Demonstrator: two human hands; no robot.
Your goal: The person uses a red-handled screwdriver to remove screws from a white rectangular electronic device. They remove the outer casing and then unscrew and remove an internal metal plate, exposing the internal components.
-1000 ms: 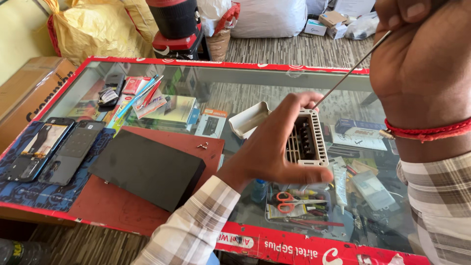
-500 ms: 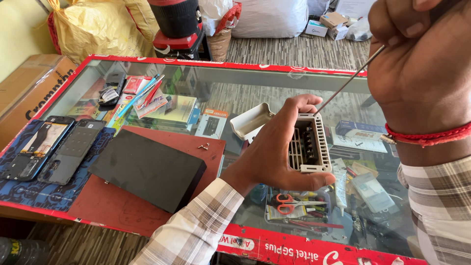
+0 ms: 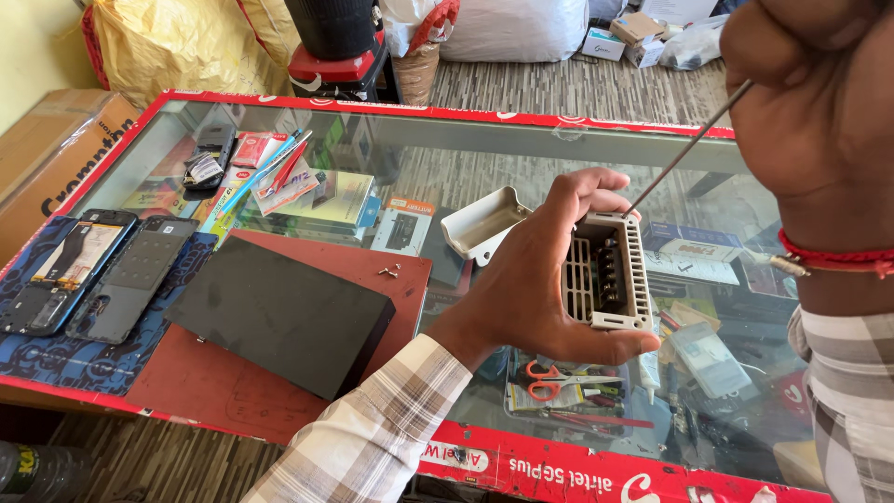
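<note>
White vented adapter housing [image 3: 610,272] right of frame centre, above the glass counter [image 3: 484,149], left hand [image 3: 540,279] fingers wrapped round it. Right hand [image 3: 819,93], upper right, fist closed on thin screwdriver [image 3: 684,151], tip at housing's top edge. Detached white cover [image 3: 482,224] lies just left; black box [image 3: 279,312] lower left.

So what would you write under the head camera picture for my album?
Left hand holds an open white vented box over a glass counter while the right hand pokes a thin metal tool inside.
</note>
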